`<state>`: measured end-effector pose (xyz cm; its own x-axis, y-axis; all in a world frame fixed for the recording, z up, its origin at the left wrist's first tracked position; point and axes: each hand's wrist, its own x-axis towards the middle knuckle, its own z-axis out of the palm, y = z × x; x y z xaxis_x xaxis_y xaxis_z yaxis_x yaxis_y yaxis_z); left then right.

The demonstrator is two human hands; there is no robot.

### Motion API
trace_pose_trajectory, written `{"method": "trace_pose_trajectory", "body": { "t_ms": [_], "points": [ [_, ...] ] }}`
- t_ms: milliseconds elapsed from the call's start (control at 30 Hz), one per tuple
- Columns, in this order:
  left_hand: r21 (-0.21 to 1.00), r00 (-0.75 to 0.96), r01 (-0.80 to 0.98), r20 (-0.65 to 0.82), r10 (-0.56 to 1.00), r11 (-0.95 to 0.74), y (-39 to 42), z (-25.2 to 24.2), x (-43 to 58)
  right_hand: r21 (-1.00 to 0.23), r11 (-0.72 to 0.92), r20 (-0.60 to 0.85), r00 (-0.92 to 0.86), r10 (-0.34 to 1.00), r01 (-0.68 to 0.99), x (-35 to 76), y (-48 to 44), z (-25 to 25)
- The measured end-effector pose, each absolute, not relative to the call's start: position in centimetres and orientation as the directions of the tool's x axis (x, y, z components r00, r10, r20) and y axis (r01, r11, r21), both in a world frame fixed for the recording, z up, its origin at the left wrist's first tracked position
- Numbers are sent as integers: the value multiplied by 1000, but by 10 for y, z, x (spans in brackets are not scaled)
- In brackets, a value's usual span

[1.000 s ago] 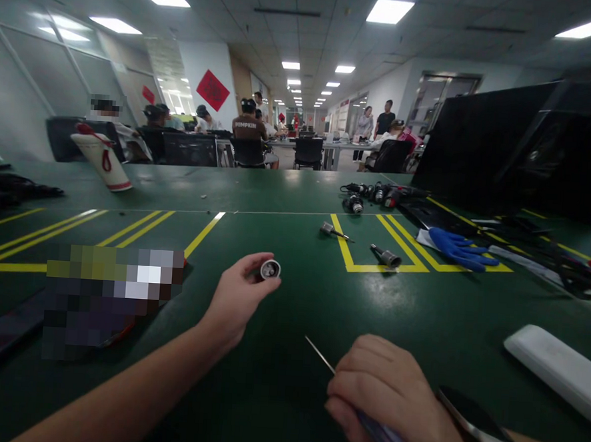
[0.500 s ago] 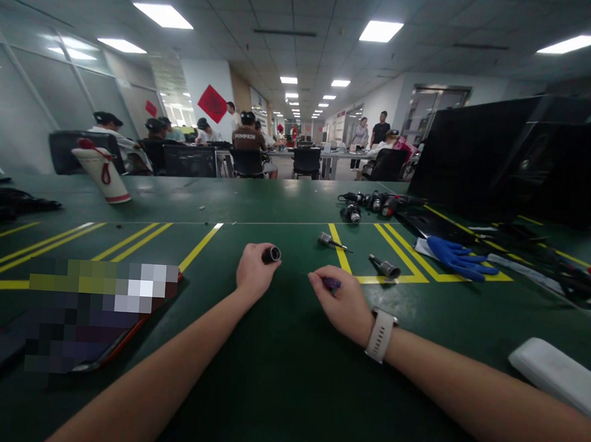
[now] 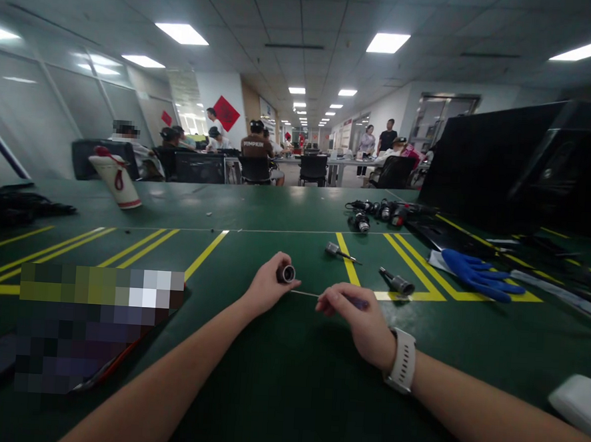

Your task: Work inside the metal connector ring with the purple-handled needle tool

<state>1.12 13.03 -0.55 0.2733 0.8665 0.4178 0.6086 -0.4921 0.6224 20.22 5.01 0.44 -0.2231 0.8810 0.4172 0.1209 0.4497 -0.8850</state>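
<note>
My left hand (image 3: 266, 284) is closed around a dark hollow cylinder (image 3: 286, 274), its open, metal-rimmed end facing me. In my right hand (image 3: 362, 318) is a slim screwdriver (image 3: 306, 294); a purple handle lies under my fingers. Its thin pale shaft points left, ending close to my left fingertips below the cylinder. Whether the tip touches anything is too small to tell. Beyond my hands a metal cylindrical part with a thin rod (image 3: 332, 249) lies on the green table (image 3: 245, 391). A second, similar metal part (image 3: 396, 282) rests right of it, across yellow tape.
A blue and white glove (image 3: 477, 272) lies at the right, near a large black monitor (image 3: 500, 157). Several dark cylindrical devices with cables (image 3: 360, 221) sit farther back. At left are a leaning white cup (image 3: 117, 182) and a blurred-out packet (image 3: 93, 329). People sit beyond the table.
The screwdriver's shaft now shows clearly and reaches toward my left hand, which has turned the cylinder's open end more toward me. The view has shifted slightly, moving the scene down in the picture.
</note>
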Motion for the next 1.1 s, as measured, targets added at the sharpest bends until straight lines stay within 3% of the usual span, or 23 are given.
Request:
{"method": "trace_pose_trajectory", "body": {
  "t_ms": [200, 600, 933, 1100],
  "points": [
    [624, 423, 541, 378, 824, -564, 118, -5, 22, -913, 407, 402, -107, 909, 31, 203, 56, -5],
    [461, 528, 606, 376, 761, -648, 106, -1, 32, -897, 407, 397, -92, 913, 171, 196, 38, 7],
    [449, 544, 607, 367, 755, -656, 110, -3, 30, -973, 201, 209, -60, 976, -115, 199, 57, -3],
    [406, 550, 630, 368, 749, -662, 110, -4, 31, -968, 226, 231, -39, 972, -108, 199, 52, -1]
  ]
}}
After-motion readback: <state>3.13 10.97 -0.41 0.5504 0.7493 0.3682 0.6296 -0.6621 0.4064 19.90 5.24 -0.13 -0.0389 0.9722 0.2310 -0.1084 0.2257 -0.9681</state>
